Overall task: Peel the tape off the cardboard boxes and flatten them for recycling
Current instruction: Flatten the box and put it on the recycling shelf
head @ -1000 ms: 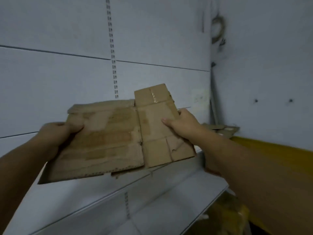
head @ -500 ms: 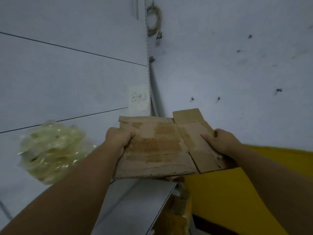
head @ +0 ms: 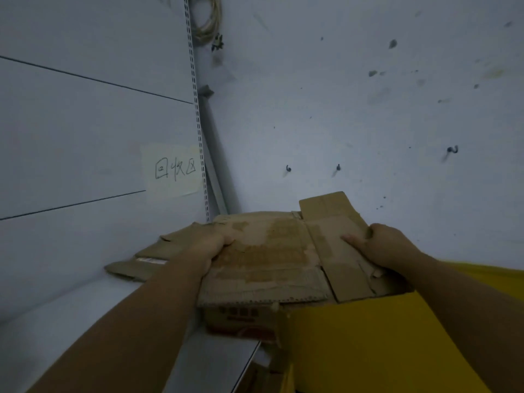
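Observation:
A flattened brown cardboard box [head: 272, 256], its surface scuffed where tape came off, lies almost level over the right end of a white shelf. My left hand [head: 214, 245] grips its left edge, thumb on top. My right hand [head: 380, 245] holds its right flap, thumb on top and fingers curled over the far edge. Beneath and to the left lie other flattened cardboard pieces [head: 147, 256] on the shelf. Under the held box's front edge a printed box face [head: 241, 321] shows.
The white shelf [head: 85, 321] runs along a panelled wall bearing a handwritten paper note [head: 174, 170]. A yellow surface [head: 368, 344] fills the lower right. Small hooks [head: 450, 150] stick out of the right wall, and a coiled cord [head: 208, 18] hangs at the top.
Both hands have carried the flattened box right and down, from mid-air to the stack at the shelf's corner. The bundle of clear tape at left has left the view.

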The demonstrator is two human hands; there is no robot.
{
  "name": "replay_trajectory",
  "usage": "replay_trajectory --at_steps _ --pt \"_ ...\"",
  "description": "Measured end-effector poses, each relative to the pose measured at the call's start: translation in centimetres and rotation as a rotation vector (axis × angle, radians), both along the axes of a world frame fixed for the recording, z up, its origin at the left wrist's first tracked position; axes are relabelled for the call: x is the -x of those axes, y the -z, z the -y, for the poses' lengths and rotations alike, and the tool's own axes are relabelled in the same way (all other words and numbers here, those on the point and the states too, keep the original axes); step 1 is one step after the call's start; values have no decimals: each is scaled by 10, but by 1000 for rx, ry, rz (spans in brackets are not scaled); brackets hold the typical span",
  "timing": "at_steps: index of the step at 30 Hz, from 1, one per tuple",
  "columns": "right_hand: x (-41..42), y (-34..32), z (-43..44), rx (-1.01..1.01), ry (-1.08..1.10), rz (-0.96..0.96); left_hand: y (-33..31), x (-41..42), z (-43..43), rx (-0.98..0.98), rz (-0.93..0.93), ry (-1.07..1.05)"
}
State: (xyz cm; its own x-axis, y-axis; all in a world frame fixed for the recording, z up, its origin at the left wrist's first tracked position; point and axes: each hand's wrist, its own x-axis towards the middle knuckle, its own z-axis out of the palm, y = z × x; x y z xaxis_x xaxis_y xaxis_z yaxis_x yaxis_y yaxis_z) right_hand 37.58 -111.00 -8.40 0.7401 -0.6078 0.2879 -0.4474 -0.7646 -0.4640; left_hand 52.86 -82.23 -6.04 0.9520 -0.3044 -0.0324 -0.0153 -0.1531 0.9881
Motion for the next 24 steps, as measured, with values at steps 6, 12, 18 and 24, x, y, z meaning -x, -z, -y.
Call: replay_trajectory --at_steps 6,12,18,24 --pt "-74 0 66 -54 -128 2 -5 -37 46 43 -99 -115" --pt "-164 3 77 6 -296 -46 7 -89 45 20 -83 -263" --pt "-259 13 67 76 -418 -70 9 -159 15 -49 -42 -284" --pt "-342 -5 67 113 -516 -23 8 -210 10 -85 -22 -436"
